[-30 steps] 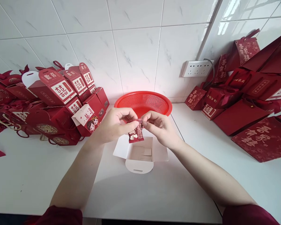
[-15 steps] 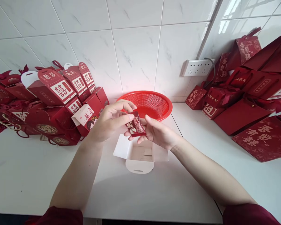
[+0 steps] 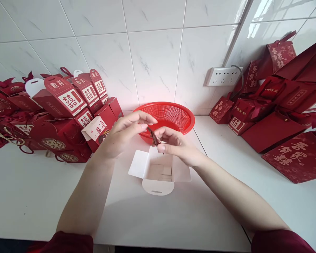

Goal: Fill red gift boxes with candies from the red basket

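A small dark red wrapped packet [image 3: 155,137] is pinched between the thumb and fingers of my right hand [image 3: 176,144], turned nearly edge-on. My left hand [image 3: 129,131] is just left of it, thumb and fingertips apart near the packet's upper end; whether they touch it is hard to tell. Below both hands an open white box [image 3: 158,188] lies on the table, flaps spread outward, with no items visible inside. Behind my hands stands a red mesh basket [image 3: 188,119], partly hidden by them.
Red gift boxes [image 3: 65,130] are stacked at the left. More red boxes and bags [image 3: 276,130] crowd the right side. A white power strip [image 3: 223,76] with a grey cable is on the tiled wall behind.
The packet has turned from its printed face to nearly edge-on. My right fingers have closed on it, while my left thumb and fingers have come off its face.
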Demonstrator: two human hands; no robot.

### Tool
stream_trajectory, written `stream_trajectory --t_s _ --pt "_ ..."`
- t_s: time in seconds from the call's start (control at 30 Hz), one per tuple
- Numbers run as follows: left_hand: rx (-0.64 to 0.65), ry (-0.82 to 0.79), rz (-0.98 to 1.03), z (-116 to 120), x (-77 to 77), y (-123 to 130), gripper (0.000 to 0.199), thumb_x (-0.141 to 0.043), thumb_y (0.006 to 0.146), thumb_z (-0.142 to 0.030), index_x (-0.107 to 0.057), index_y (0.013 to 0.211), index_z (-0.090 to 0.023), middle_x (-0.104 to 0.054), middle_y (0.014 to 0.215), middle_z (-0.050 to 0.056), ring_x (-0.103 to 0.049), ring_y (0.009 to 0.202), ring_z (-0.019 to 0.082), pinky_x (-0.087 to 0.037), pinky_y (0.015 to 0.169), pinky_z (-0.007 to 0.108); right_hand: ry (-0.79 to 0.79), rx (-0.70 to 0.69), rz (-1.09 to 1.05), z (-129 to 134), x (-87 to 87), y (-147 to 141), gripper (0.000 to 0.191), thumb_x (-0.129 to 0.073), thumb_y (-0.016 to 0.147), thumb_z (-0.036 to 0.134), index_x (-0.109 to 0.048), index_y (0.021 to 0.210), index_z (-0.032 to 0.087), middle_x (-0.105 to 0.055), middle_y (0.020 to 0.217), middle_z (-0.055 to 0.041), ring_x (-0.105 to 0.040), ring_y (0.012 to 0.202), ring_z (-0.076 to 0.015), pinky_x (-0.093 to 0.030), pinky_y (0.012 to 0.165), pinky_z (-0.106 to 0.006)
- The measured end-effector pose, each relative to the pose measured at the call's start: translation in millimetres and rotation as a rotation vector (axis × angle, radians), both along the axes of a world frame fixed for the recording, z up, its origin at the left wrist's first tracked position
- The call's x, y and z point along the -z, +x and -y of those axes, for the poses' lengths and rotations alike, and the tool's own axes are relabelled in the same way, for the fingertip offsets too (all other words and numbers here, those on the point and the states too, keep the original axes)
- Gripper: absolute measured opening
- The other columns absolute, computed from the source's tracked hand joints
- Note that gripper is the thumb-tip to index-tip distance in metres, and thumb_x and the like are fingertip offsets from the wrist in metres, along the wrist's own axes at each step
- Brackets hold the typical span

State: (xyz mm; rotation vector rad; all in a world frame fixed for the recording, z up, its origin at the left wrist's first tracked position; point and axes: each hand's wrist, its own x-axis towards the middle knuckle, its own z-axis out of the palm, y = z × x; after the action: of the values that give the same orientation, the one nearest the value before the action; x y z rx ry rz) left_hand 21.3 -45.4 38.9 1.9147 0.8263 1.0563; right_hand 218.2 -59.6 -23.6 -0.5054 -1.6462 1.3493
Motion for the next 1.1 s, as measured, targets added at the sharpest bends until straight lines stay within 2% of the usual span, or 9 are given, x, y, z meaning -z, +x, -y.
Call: stream_trajectory --t_s 0.13,0.2,0.3,0.53,0.63,0.73,0.8,0.97,1.1 --pt "-0.108 0.029 -0.147 2 -4.5 -4 0.027 -0.051 0.094 -0.039 -0.069 0.107 -0.023 -0.068 0.113 0.005 -0.06 0.112 0.02 -0.047 0.097 0.03 0.431 0.409 0.239 3 0.5 -1 0.031 -0.071 0.083 0.024 -0.058 0.11 0.023 -0.061 0.109 -0.0056 -0.058 0.094 -0.0193 -0.051 0.08 -0.035" --pt "-0.107 0.005 -0.268 2 -6.1 -8 0.029 -0.054 0.093 -0.045 -0.07 0.105 -0.024 -0.07 0.111 0.003 -0.062 0.108 0.02 -0.05 0.093 0.029 0.576 0.499 0.318 3 3.0 -3 0.03 -0.067 0.085 0.021 -0.057 0.113 0.023 -0.059 0.106 -0.0066 -0.057 0.094 -0.0205 -0.052 0.079 -0.035" --pt "-0.087 -0.046 -0.394 0 -7.3 -12 0.027 -0.064 0.086 -0.046 -0.07 0.102 -0.025 -0.073 0.103 0.002 -0.068 0.098 0.019 -0.054 0.082 0.026 0.669 0.536 0.366 2 7.4 -5 0.03 -0.065 0.087 0.021 -0.055 0.116 0.024 -0.058 0.105 -0.0074 -0.056 0.093 -0.0214 -0.053 0.078 -0.036" --pt "-0.047 -0.068 -0.361 -1 -9.7 -14 0.019 -0.064 0.088 -0.036 -0.07 0.101 -0.025 -0.076 0.096 0.002 -0.071 0.091 0.017 -0.056 0.081 0.026 0.763 0.55 0.349 2 7.8 -5 0.03 -0.066 0.089 0.03 -0.054 0.116 0.024 -0.057 0.108 -0.0088 -0.057 0.098 -0.0235 -0.052 0.082 -0.04" --pt "0.003 -0.091 -0.304 1 -9.2 -12 0.025 -0.067 0.085 -0.036 -0.067 0.108 -0.026 -0.075 0.102 0.002 -0.07 0.095 0.017 -0.056 0.083 0.026 0.773 0.625 0.312 3 6.0 -5 0.029 -0.066 0.088 0.027 -0.053 0.113 0.024 -0.059 0.105 -0.008 -0.057 0.096 -0.0233 -0.052 0.08 -0.04" --pt "0.029 -0.111 -0.35 1 -7.7 -10 0.021 -0.067 0.085 -0.038 -0.07 0.098 -0.022 -0.075 0.097 0.004 -0.07 0.092 0.019 -0.057 0.08 0.029 0.738 0.719 0.262 3 4.4 -5 0.029 -0.067 0.087 0.027 -0.051 0.111 0.024 -0.059 0.103 -0.0078 -0.057 0.093 -0.023 -0.051 0.078 -0.039" --pt "-0.017 -0.069 -0.374 0 -6.6 -9 0.02 -0.065 0.086 -0.039 -0.072 0.089 -0.021 -0.074 0.091 0.004 -0.069 0.088 0.019 -0.056 0.076 0.029 0.706 0.721 0.264 2 3.1 -4 0.027 -0.068 0.087 0.029 -0.051 0.108 0.024 -0.06 0.103 -0.0076 -0.057 0.092 -0.0229 -0.05 0.078 -0.039" --pt "-0.152 0.047 -0.379 -5 -3.5 -11 0.018 -0.064 0.086 -0.039 -0.072 0.089 -0.023 -0.074 0.091 0.002 -0.068 0.087 0.019 -0.054 0.075 0.028 0.584 0.631 0.329 3 -2.3 1 0.013 -0.062 0.093 0.035 -0.058 0.095 0.023 -0.063 0.097 -0.005 -0.058 0.092 -0.0208 -0.048 0.08 -0.036" --pt "-0.157 0.031 -0.505 -5 -1.7 -11 0.018 -0.066 0.083 -0.039 -0.07 0.078 -0.022 -0.073 0.081 0.001 -0.067 0.08 0.018 -0.054 0.07 0.028 0.501 0.636 0.328 1 -2.9 5 0.015 -0.061 0.093 0.037 -0.062 0.098 0.023 -0.065 0.094 -0.004 -0.057 0.083 -0.0175 -0.047 0.071 -0.031"
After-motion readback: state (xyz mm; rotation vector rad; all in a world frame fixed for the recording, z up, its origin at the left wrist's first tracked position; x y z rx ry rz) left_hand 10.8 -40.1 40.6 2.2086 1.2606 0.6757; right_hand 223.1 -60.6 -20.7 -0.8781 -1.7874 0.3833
